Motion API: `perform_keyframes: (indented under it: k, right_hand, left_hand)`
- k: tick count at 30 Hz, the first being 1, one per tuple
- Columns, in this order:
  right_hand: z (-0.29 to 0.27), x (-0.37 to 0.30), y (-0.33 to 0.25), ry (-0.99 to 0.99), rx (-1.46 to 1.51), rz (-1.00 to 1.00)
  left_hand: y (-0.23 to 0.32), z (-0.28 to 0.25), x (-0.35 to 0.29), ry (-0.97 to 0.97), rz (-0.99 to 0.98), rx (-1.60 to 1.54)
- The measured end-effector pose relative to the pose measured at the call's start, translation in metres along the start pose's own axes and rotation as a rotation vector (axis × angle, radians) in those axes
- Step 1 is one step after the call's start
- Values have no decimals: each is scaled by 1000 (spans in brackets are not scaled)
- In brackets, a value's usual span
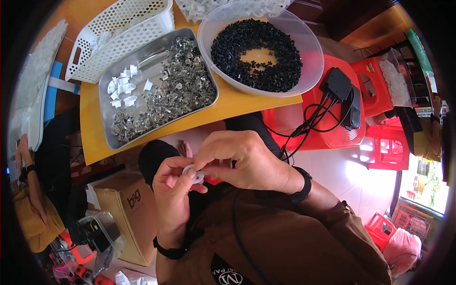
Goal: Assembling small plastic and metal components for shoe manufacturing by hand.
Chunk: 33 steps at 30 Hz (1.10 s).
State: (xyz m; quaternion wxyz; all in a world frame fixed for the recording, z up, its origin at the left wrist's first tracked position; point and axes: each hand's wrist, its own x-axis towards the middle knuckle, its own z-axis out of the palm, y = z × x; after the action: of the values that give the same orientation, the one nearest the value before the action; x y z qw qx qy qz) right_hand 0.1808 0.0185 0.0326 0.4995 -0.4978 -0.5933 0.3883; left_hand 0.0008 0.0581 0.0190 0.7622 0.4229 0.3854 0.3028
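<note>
Just in front of my body, over my lap, my left hand (172,192) pinches a small round white plastic part (198,178) between thumb and fingers. My right hand (249,159) is bent over the same part, its thumb and fingertips closed against it. Whether the right fingers also hold a smaller piece is hidden. Beyond my hands stands a metal tray (107,121) with a heap of small metal pieces (183,90) and several white plastic parts (124,86) at its left. To its right, a clear plastic bowl (311,59) holds many small black parts (281,47).
The yellow table (90,130) also bears a white perforated basket (130,23). On a red stool (327,135) at right lie a black box (338,84) and tangled cables (311,118). A cardboard box (109,204) stands at lower left. Another person's hand (23,149) shows at far left.
</note>
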Motion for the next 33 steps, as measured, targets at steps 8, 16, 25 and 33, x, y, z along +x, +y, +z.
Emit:
perform_keyframes:
  k: [8, 16, 25, 33]
  right_hand:
    - [5, -1, 6, 32, -44, -11]
    - [2, -5, 20, 31, 145, 119]
    - [-5, -4, 14, -4, 403, 417]
    - [-5, -6, 14, 51, 259, 270]
  left_hand:
    - [-3, -7, 0, -8, 16, -96]
    - [-1, -3, 0, -14, 7, -142]
    - [0, -3, -3, -36, 57, -32]
    - [0, -2, -2, -60, 70, -82]
